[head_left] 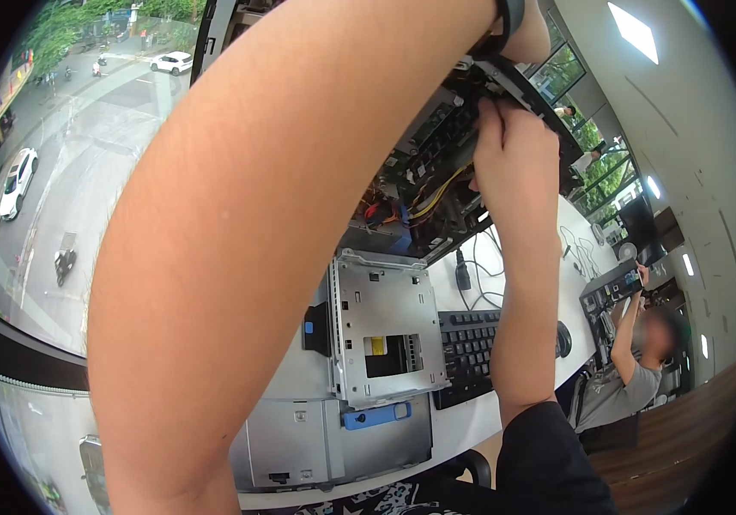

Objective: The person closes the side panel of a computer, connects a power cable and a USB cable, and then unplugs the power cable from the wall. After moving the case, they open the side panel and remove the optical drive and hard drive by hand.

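Note:
My left forearm crosses the head view with a black band at the wrist. Only a small part of my left hand [533,36] shows at the top edge, above the open computer case [522,86]; its fingers are hidden. Below it, my right hand [518,142] reaches into the case, with thumb and fingers pressed together near the dark inner frame. What they hold is too hidden to name. Yellow, red and black cables [441,196] run inside the case beside my right hand.
A metal drive cage [385,300] and a side panel with a blue latch [376,417] lie in front of the case. Right of them are a black keyboard [469,350], cables and a mouse [563,339]. Another person [629,378] handles a computer at the right.

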`<action>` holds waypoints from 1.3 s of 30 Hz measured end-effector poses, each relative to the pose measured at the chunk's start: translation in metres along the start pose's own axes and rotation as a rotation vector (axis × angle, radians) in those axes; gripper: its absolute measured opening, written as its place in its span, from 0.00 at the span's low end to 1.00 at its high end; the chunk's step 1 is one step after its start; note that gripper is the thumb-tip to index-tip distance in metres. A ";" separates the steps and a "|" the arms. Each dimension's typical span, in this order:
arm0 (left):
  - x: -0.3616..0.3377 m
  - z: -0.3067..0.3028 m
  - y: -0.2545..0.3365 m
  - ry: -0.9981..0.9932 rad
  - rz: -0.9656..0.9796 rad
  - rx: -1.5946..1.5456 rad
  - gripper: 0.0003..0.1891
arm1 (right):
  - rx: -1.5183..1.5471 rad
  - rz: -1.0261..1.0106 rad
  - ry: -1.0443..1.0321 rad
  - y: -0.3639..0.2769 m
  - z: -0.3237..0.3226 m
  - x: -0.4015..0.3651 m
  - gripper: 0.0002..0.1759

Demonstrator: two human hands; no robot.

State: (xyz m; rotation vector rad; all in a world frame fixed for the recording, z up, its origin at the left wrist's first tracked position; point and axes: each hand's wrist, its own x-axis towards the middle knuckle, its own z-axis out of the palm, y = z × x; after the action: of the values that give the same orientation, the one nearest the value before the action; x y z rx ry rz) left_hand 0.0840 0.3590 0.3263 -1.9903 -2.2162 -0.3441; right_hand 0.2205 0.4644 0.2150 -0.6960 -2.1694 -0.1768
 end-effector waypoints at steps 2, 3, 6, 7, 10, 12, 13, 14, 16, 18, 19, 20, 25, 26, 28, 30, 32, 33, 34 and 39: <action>0.007 0.002 -0.004 0.023 0.019 -0.005 0.28 | -0.015 -0.005 -0.016 -0.003 0.002 0.001 0.15; 0.007 0.003 -0.003 0.033 0.006 0.008 0.28 | -0.036 -0.017 0.011 -0.004 0.002 -0.001 0.15; 0.003 0.005 0.011 0.038 -0.037 0.062 0.28 | -0.051 -0.033 0.055 -0.003 0.007 -0.002 0.14; 0.000 0.006 0.015 0.034 -0.066 0.104 0.28 | -0.048 -0.035 0.073 -0.002 0.009 -0.002 0.13; 0.010 0.004 -0.001 -0.014 0.048 0.099 0.28 | -0.029 -0.054 0.108 -0.001 0.013 -0.002 0.12; 0.014 0.005 -0.001 -0.006 0.045 0.097 0.28 | -0.036 -0.056 0.110 -0.001 0.013 -0.001 0.11; 0.014 0.005 0.000 0.001 0.039 0.096 0.28 | -0.041 -0.058 0.112 -0.001 0.014 -0.001 0.11; 0.014 0.005 0.003 0.002 0.038 0.096 0.28 | -0.040 -0.059 0.113 -0.002 0.014 0.000 0.11; -0.005 0.005 0.017 0.074 -0.143 -0.035 0.28 | -0.070 -0.065 0.109 -0.003 0.014 0.001 0.10; -0.020 0.003 0.019 0.094 -0.148 -0.058 0.28 | -0.064 -0.073 0.126 -0.002 0.017 0.001 0.10; -0.024 0.003 0.019 0.114 -0.153 -0.082 0.28 | -0.057 -0.081 0.142 -0.001 0.018 0.001 0.10; -0.013 0.004 0.015 0.114 -0.154 -0.084 0.28 | -0.059 -0.083 0.141 -0.001 0.018 0.002 0.10; 0.007 0.010 0.002 0.093 -0.028 -0.017 0.27 | 0.040 -0.070 0.083 0.012 0.014 -0.002 0.13; 0.029 0.013 -0.004 -0.024 0.061 0.165 0.27 | 0.060 -0.061 0.096 0.009 0.004 -0.007 0.13; -0.001 -0.002 0.004 -0.083 -0.058 -0.108 0.28 | 0.156 0.031 -0.148 -0.001 -0.023 -0.036 0.13; 0.040 0.033 -0.005 0.159 -0.182 -0.152 0.23 | 0.237 -0.102 -0.179 0.013 -0.024 -0.074 0.10; 0.050 0.039 -0.015 0.095 -0.106 -0.114 0.26 | 0.298 -0.169 -0.229 0.036 -0.024 -0.097 0.08; 0.048 0.033 -0.010 0.103 -0.023 -0.080 0.24 | 0.357 -0.137 -0.217 0.064 -0.026 -0.105 0.08; 0.045 0.036 -0.019 0.109 0.058 -0.069 0.23 | 0.379 -0.132 -0.197 0.072 -0.033 -0.108 0.08; 0.030 0.025 -0.009 0.057 0.116 -0.160 0.24 | 0.454 -0.222 -0.195 0.097 -0.049 -0.137 0.13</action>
State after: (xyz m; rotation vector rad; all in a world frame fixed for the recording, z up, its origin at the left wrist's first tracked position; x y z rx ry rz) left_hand 0.0733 0.3940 0.3091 -2.1490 -2.0877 -0.5715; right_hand 0.3741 0.4704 0.1320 -0.2203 -2.3539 0.2746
